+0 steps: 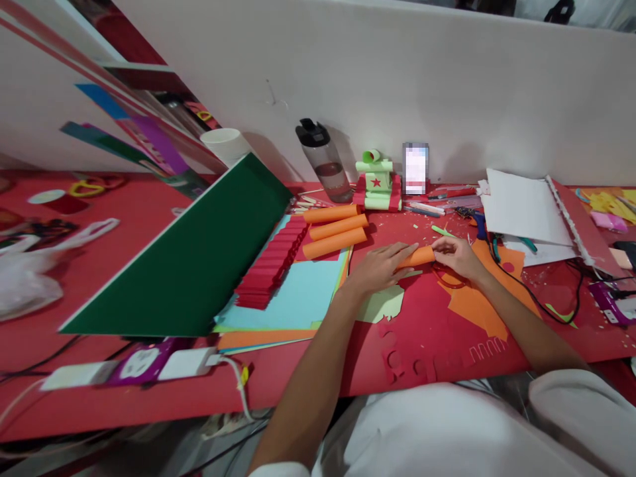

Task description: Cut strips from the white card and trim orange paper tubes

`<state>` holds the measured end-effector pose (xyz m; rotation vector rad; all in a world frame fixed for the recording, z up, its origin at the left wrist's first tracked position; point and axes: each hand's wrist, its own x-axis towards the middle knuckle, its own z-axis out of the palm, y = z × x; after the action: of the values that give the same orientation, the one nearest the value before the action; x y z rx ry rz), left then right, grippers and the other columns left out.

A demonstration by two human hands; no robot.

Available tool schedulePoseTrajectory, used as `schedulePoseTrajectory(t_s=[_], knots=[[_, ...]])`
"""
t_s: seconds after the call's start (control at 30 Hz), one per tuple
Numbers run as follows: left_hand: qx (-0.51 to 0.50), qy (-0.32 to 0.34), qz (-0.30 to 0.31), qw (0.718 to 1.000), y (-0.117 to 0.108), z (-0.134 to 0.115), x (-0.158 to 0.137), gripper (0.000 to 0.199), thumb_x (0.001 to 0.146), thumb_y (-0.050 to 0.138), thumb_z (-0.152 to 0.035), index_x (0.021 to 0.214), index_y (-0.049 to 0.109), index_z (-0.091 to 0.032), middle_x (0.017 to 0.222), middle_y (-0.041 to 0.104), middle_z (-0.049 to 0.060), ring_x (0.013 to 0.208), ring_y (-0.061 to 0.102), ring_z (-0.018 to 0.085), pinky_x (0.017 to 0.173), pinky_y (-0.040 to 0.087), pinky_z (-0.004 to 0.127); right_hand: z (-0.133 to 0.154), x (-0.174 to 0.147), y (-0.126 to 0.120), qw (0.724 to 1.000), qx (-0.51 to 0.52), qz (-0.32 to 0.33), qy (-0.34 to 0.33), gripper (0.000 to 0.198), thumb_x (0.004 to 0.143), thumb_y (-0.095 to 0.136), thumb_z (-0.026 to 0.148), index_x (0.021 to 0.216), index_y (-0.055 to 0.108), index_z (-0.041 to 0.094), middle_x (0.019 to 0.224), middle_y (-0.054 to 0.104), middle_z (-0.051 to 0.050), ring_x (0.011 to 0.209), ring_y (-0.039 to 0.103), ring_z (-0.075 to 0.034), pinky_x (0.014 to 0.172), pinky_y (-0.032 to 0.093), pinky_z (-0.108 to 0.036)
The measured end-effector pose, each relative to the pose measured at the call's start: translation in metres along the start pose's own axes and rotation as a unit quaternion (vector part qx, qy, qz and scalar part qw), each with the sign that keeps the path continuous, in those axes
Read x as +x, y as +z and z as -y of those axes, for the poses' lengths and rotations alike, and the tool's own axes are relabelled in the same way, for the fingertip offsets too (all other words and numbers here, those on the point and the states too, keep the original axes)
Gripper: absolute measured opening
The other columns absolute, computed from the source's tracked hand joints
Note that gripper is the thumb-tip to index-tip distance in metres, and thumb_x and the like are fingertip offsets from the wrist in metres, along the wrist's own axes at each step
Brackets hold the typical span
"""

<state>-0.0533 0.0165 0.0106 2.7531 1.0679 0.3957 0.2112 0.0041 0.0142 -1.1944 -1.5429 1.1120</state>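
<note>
Right of centre, the orange roll point(424, 256)! The left hand point(381, 266) clasps one end from above; the right hand point(460, 257) pinches the other in its fingers point(446, 243).

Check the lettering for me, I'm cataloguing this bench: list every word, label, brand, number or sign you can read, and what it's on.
No readable words, brands or numbers.
Sign: a red star on the light-green paper model.
Phone: screen blurred out, unreadable.
Purple-and-white power strip, lower left: markings too blurred to read.
</note>
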Motion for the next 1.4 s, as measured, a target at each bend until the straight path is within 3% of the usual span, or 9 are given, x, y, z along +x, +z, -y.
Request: schedulePoseTrajectory(t_s=[0.17,0.47,0.6,0.83,1.03,1.1,1.23,1.4], knots=[[0.009,-0.011,0.001,1.0,0.002,0.0,0.001,0.062,0.108,0.05,-0.045,0.165,0.042,-0.022,0.157,0.06,0.015,0.136,0.063,0.03,0.114,0.049,0.043,-0.002,-0.001,0.001,0.999,0.04,-0.018,0.015,0.023,0.078,0.083,0.034,0.092,0.07,0.022,0.087,0.075,-0.005,0.083,0.072,-0.02,0.074,0.056,-0.031],[0.02,-0.029,0.009,0.999,0.003,-0.003,0.004,0.06,0.107,0.052,-0.033,0.164,0.042,-0.02,0.138,0.072,0.016,0.127,0.068,0.031,0.111,0.049,0.044,-0.004,0.002,-0.001,0.999,0.046,-0.016,0.016,0.027,0.078,0.083,0.037,0.095,0.069,0.022,0.08,0.071,-0.002,0.073,0.066,-0.017,0.066,0.052,-0.029],[0.035,-0.05,0.003,0.998,-0.004,0.0,0.0,0.06,0.103,0.054,-0.025,0.162,0.046,-0.021,0.136,0.073,0.016,0.126,0.068,0.03,0.109,0.051,0.043,-0.008,0.006,-0.005,0.997,0.043,-0.067,0.004,0.027,0.074,0.083,0.034,0.093,0.067,0.023,0.081,0.068,0.0,0.074,0.065,-0.017,0.066,0.051,-0.028],[0.05,-0.098,0.019,0.994,-0.022,0.019,-0.013,0.054,0.099,0.059,-0.022,0.153,0.058,-0.023,0.137,0.073,0.016,0.127,0.067,0.034,0.108,0.052,0.047,-0.013,0.014,-0.02,0.981,0.088,-0.173,0.023,0.029,0.073,0.077,0.035,0.094,0.06,0.025,0.08,0.059,0.003,0.054,0.049,-0.01,0.047,0.041,-0.025],[0.028,-0.114,0.022,0.993,-0.042,0.038,-0.029,0.055,0.101,0.061,-0.05,0.147,0.063,-0.022,0.14,0.071,0.016,0.132,0.064,0.037,0.111,0.048,0.052,-0.016,0.019,-0.032,0.956,0.131,-0.261,-0.017,0.028,0.078,0.071,0.033,0.104,0.06,0.027,0.092,0.058,0.004,0.054,0.049,-0.007,0.045,0.039,-0.022],[0.031,-0.139,-0.018,0.99,-0.045,0.044,-0.034,0.054,0.104,0.053,-0.053,0.147,0.063,-0.022,0.142,0.07,0.015,0.134,0.062,0.036,0.113,0.047,0.052,-0.017,0.02,-0.033,0.954,0.132,-0.267,-0.028,0.03,0.081,0.07,0.035,0.109,0.062,0.028,0.095,0.058,0.004,0.055,0.051,-0.007,0.046,0.041,-0.022],[0.077,-0.231,-0.078,0.967,-0.044,0.058,-0.042,0.046,0.105,0.048,-0.039,0.144,0.063,-0.021,0.14,0.069,0.016,0.134,0.06,0.038,0.112,0.046,0.054,-0.016,0.019,-0.031,0.964,0.105,-0.244,-0.031,0.032,0.086,0.069,0.042,0.114,0.066,0.028,0.092,0.061,0.002,0.061,0.057,-0.01,0.053,0.049,-0.024],[0.1,-0.3,-0.033,0.948,-0.039,0.068,-0.041,0.048,0.098,0.055,-0.029,0.144,0.063,-0.017,0.14,0.067,0.02,0.133,0.059,0.042,0.109,0.048,0.055,-0.014,0.017,-0.027,0.971,0.1,-0.214,-0.029,0.033,0.084,0.075,0.047,0.11,0.068,0.027,0.097,0.065,0.0,0.068,0.065,-0.013,0.06,0.055,-0.026]])
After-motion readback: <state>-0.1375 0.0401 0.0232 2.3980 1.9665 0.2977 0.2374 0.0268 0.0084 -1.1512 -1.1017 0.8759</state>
